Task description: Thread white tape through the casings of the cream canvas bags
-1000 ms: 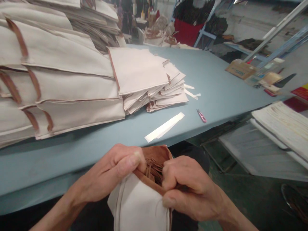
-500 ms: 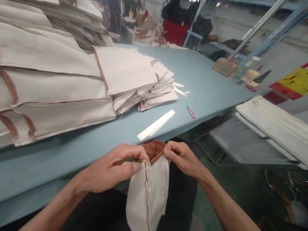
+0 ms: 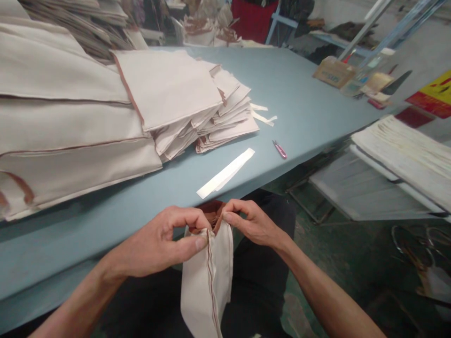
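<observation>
A cream fabric bag (image 3: 197, 281) with a brown lining and a brown-edged seam down its front hangs over my lap, just off the table's near edge. My left hand (image 3: 165, 241) pinches its top rim beside the seam, thumb outside and fingers over the lining. At the rim's right side, my right hand (image 3: 252, 220) grips the edge between thumb and forefinger. The mouth gapes a little between the two hands, showing folded brown lining inside. The lower end of the bag runs out of view.
Stacked cream fabric pieces (image 3: 169, 91) cover the left of the blue table (image 3: 299, 108). White strips (image 3: 227, 173) and pink thread snips (image 3: 279, 149) lie near its front edge. A cardboard box (image 3: 334, 72) stands at the far right. A rack with white sheets (image 3: 408, 155) is beside the table.
My right hand has moved left, closer to my left hand, and the bag's mouth has narrowed. The view has shifted slightly, so the table appears higher. Both hands keep their hold.
</observation>
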`<state>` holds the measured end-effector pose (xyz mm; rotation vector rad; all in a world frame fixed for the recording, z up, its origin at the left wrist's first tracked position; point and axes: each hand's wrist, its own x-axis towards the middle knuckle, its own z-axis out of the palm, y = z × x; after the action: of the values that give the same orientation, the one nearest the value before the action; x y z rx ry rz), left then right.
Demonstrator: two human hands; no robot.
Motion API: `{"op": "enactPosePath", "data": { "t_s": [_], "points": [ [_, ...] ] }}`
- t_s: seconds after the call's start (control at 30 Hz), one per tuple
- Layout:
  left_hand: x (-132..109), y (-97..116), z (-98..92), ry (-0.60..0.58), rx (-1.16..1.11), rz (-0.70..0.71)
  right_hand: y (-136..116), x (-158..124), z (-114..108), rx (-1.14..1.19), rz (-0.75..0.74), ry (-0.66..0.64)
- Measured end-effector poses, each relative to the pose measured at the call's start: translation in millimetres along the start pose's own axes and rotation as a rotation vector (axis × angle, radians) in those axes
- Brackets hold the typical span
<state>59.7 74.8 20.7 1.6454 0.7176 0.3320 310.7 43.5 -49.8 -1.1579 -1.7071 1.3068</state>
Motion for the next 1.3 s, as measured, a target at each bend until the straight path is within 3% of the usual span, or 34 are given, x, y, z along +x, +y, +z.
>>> {"op": "enactPosePath", "data": {
  "t_s": [0.1, 0.37, 0.73, 1.0, 1.3],
  "points": [
    [-1, -2, -1.4, 0.006, -0.038, -0.016, -12, -1, 1, 0.000, -0.027, -0.009],
    [-7, -6, -6.5, 0.015, -0.096, -0.020, -51, 5, 20, -0.117, -0.309, 0.016],
    [-18, -14, -12.6, 0.058, -0.085, -0.054, -55, 12, 26, 0.014, -0.225, -0.115],
    [-16, -14, -10.1, 0.129, 0.050, -0.046, -56, 12, 32, -0.208, -0.254, 0.025],
    [-19, -11, -9.2, 0.116, 0.051, -0.119, -55, 8, 37, -0.254, -0.310, 0.085]
  ]
}}
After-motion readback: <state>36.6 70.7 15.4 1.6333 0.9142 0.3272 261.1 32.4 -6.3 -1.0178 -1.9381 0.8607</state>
